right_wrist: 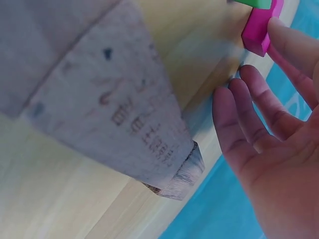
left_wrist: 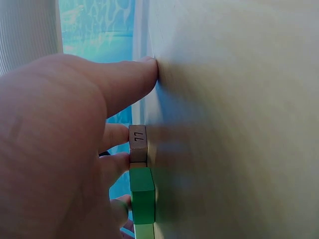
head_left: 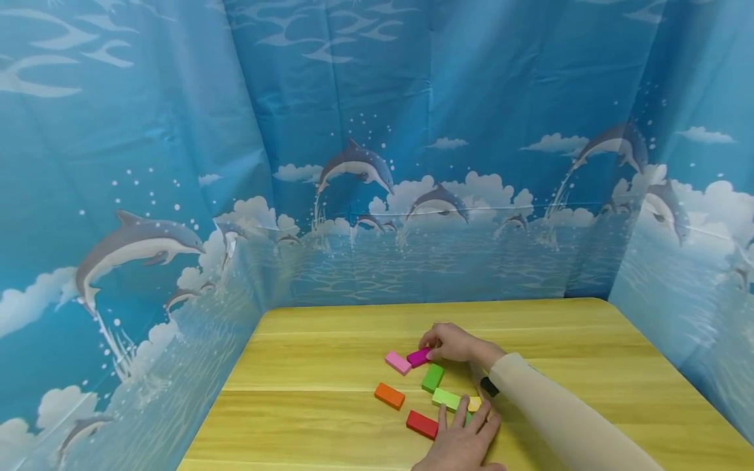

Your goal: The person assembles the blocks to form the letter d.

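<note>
My right hand (head_left: 452, 343) pinches the near end of a magenta block (head_left: 419, 357) between thumb and index finger; its other fingers curve loosely in the right wrist view. A pink block (head_left: 398, 363) lies just left of the magenta one. My left hand (head_left: 461, 445) spreads its fingers over a cluster at the front: a light green block (head_left: 446, 399), a yellow block (head_left: 474, 404) and a green block (left_wrist: 143, 199), partly covered. Beside its fingers, the left wrist view shows a brownish block (left_wrist: 138, 142) marked 77. A red block (head_left: 421, 424) lies by the left hand.
Another green block (head_left: 432, 377) lies between the magenta and light green blocks. An orange block (head_left: 389, 396) is further left. The wooden table (head_left: 294, 366) meets a blue dolphin-print curtain (head_left: 377, 261). A pale printed flap (right_wrist: 109, 109) crosses the right wrist view.
</note>
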The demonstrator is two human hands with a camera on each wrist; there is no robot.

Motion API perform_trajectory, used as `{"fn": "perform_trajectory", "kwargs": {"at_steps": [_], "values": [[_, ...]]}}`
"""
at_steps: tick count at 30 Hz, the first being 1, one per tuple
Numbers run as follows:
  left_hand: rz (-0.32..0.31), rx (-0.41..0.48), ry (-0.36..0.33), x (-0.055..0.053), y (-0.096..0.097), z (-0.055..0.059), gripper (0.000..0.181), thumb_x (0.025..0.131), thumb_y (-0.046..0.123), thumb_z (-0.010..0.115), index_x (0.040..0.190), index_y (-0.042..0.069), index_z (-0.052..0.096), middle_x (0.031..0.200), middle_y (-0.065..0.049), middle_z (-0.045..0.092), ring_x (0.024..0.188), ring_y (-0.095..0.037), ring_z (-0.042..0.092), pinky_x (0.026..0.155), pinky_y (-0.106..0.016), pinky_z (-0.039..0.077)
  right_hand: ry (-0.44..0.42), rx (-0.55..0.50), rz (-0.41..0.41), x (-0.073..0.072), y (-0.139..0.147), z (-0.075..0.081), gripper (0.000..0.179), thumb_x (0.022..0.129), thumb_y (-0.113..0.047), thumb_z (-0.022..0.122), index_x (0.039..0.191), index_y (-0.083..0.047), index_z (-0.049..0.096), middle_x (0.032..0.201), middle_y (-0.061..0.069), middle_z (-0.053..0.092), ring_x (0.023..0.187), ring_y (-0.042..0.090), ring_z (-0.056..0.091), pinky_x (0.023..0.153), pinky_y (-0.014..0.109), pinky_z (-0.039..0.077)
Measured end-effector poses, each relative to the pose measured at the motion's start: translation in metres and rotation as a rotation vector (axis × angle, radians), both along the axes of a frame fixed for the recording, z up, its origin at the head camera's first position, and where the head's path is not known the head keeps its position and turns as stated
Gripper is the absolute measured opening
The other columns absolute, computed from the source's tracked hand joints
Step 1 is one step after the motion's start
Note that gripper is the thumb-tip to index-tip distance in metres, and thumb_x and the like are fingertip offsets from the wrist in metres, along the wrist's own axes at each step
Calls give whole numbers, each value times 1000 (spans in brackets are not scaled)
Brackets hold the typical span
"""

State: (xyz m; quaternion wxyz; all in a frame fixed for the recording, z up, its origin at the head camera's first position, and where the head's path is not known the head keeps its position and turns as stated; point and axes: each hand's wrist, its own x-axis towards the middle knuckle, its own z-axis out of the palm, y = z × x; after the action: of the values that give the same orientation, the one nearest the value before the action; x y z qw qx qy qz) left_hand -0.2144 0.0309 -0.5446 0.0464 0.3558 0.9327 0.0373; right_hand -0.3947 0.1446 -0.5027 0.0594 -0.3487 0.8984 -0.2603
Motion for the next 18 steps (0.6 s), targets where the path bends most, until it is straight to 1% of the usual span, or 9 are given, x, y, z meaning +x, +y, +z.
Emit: {"fn": "perform_trajectory", "kwargs": {"at_steps": [4, 7, 12, 18], "values": [[-9, 9, 8, 0, 0, -1, 75, 95, 73, 33, 160, 36, 24, 165, 14, 13, 151, -25, 16, 105, -63, 34, 6, 0, -7, 1, 0, -2, 15, 93, -8, 72, 107, -12, 76, 93, 6, 60, 79, 16, 51, 72, 36, 46], [-18, 24, -4, 0, -1, -1, 76, 96, 73, 33, 161, 35, 23, 166, 13, 12, 151, -26, 15, 106, -65, 33, 5, -9, 0, 1, 1, -3, 14, 93, -7, 73, 104, -13, 75, 93, 6, 61, 78, 16, 51, 71, 36, 46], [-16, 26, -12, 1, -2, 0, 75, 96, 72, 33, 161, 36, 22, 166, 13, 11, 151, -27, 16, 105, -65, 33, -12, -37, 13, 0, 2, -7, 14, 90, -4, 74, 102, -12, 73, 93, 3, 65, 80, 16, 56, 71, 36, 49], [-9, 6, 19, 3, -2, 3, 74, 96, 71, 35, 160, 36, 24, 165, 14, 13, 150, -26, 18, 104, -63, 36, -66, -71, -42, -2, 0, -10, 16, 87, -2, 77, 98, -14, 72, 93, -1, 67, 85, 16, 61, 73, 35, 52]]}}
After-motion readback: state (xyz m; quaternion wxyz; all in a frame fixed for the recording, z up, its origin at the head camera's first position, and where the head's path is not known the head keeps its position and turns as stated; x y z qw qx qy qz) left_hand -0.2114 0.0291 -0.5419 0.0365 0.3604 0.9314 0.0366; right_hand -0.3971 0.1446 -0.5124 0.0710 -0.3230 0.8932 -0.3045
